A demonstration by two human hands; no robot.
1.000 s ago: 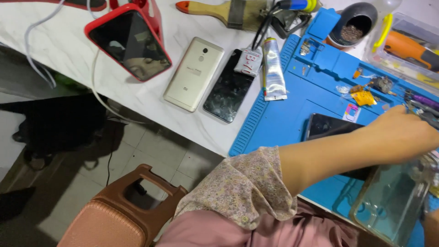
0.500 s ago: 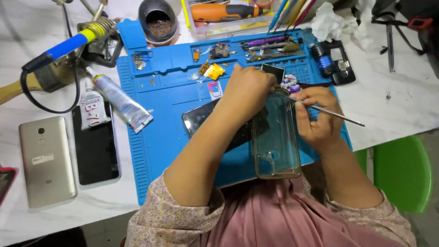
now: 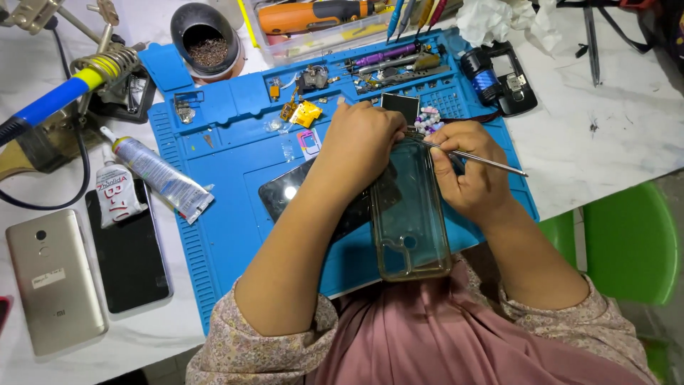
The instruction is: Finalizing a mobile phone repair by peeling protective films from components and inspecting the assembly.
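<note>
My left hand [image 3: 360, 139] rests fingers-down on a dark opened phone [image 3: 285, 192] lying on the blue work mat [image 3: 221, 235], pressing it near its top edge. My right hand [image 3: 467, 171] grips thin metal tweezers [image 3: 477, 155] whose tip points left toward the phone's top. A clear soft phone case [image 3: 410, 214] lies between my forearms, over the mat's front edge. What the left fingertips touch is hidden.
Glue tubes [image 3: 160, 178], a black phone [image 3: 128, 249] and a gold phone [image 3: 53, 281] lie at left. A soldering iron with blue handle [image 3: 57, 100], a cup of brass wool [image 3: 206, 46], screwdrivers [image 3: 392, 57] and small parts crowd the mat's far edge. A green stool [image 3: 627, 242] stands at right.
The view swung from the table's left side to centre on the mat. Both hands have come together over the phone, and the right hand with the tweezers is now in sight.
</note>
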